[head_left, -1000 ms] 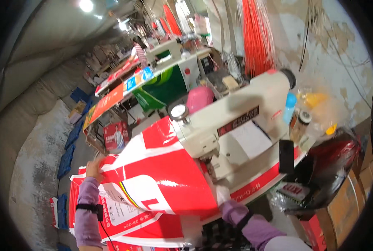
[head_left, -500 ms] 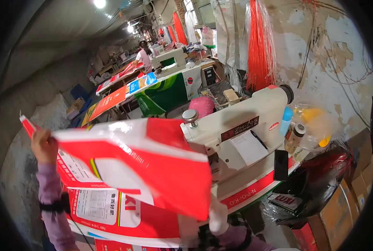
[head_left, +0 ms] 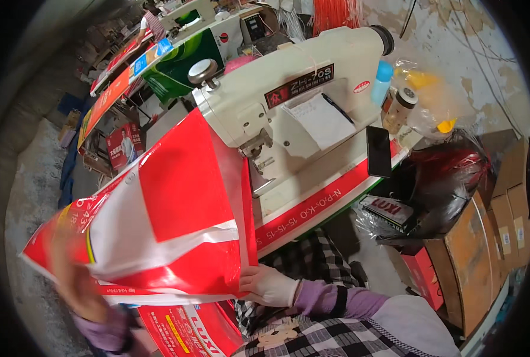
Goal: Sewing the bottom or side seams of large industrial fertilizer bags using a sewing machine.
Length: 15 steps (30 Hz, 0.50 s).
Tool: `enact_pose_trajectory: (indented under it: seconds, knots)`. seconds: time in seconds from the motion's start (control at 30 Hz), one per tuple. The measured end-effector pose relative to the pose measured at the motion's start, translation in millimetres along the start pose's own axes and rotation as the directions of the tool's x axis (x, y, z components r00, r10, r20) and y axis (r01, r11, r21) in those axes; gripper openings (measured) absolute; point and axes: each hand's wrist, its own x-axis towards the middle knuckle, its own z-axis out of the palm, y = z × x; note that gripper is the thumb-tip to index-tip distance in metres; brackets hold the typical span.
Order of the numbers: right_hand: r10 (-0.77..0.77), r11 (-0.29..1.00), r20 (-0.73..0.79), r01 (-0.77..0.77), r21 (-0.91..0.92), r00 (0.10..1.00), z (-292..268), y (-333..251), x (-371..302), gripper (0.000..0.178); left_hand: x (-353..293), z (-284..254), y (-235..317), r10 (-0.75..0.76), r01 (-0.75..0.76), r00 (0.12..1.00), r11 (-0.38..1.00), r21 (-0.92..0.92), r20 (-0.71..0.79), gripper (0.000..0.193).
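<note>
Sack (head_left: 184, 199), glossy red and white, spreads just left of the cream sewing machine (head_left: 294, 74). From where I stand, the gloved right hand (head_left: 271, 285) grips its near edge; the left hand (head_left: 73, 276) blurs over its left end, and whether it's gripping, I can't tell.

A large red-and-white sack (head_left: 187, 196) of glossy plastic, a long cream sewing machine (head_left: 303, 56) of smooth painted metal.
The sack's surface is slick and creased; the machine's round silver knob (head_left: 202, 69) is polished metal. The loose white sheet (head_left: 315, 124) is matt paper, the flat black rectangular phone (head_left: 378, 152) glossy, the black-and-white checked garment (head_left: 312, 339) matt cloth, the brown box (head_left: 473, 268) dull cardboard, the pale wall (head_left: 485, 83) rough and flaking.
</note>
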Motion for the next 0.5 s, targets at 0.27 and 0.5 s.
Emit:
enact_pose_trajectory:
  seconds: [0.27,0.5]
  knots:
    - [0.345,0.939,0.147,-0.343,-0.04,0.927,-55.3,33.7,-66.8,0.031,-69.5,357.1,-122.6,-0.812,0.73,0.583,0.539,-0.42,-0.03,0.039]
    - [0.319,0.932,-0.108,-0.291,0.217,0.941,-59.3,14.7,-60.6,0.033,-55.5,342.5,-153.2,-0.396,0.566,0.821,0.463,-0.682,0.411,0.045]
